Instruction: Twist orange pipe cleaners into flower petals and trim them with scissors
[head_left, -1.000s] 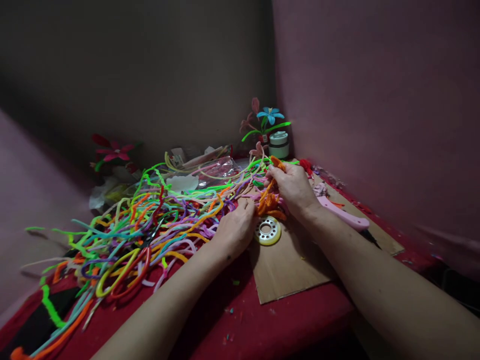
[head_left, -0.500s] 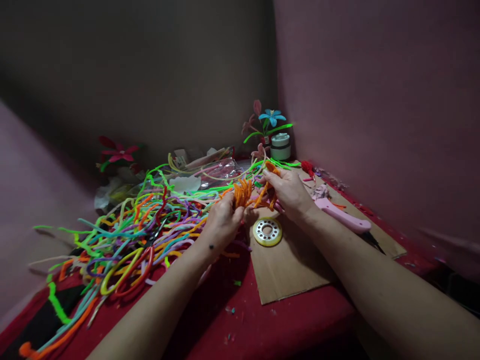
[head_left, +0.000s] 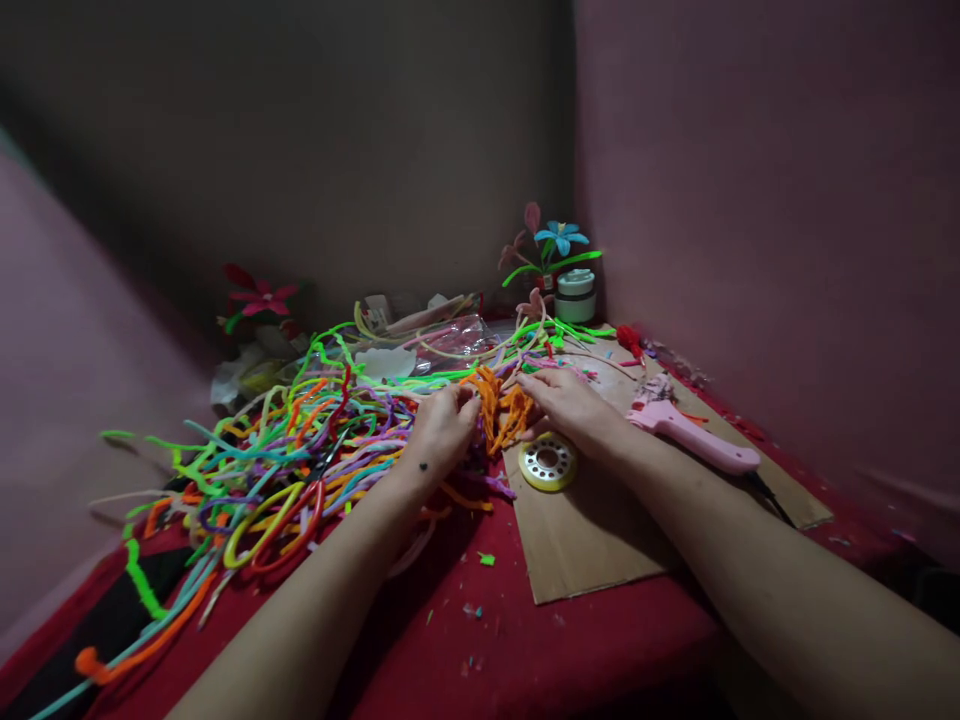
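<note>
An orange bundle of bent pipe cleaners [head_left: 495,410] hangs between my two hands, above the left edge of a cardboard sheet [head_left: 592,555]. My left hand [head_left: 444,425] pinches its left side, thumb and fingers together. On the right side, my right hand [head_left: 566,408] has its fingers against the orange loops, the fingertips partly hidden behind them. Just below my right hand lies a yellow-rimmed roll with a silver perforated centre [head_left: 548,462]. A large heap of colourful pipe cleaners [head_left: 300,470] spreads to the left, with yellow and red scissor handles in it.
A pink glue gun [head_left: 697,440] rests on the cardboard at right. Behind stand a blue flower [head_left: 562,237], a white lidded jar [head_left: 576,295] and a red flower [head_left: 262,298]. Small scraps lie on the red cloth [head_left: 450,640]. Walls rise behind and to the right.
My right hand has lowered and turned beside the orange bundle, whose loops now spread out and hang lower. The whole view has shifted slightly, moving the scene to the right.
</note>
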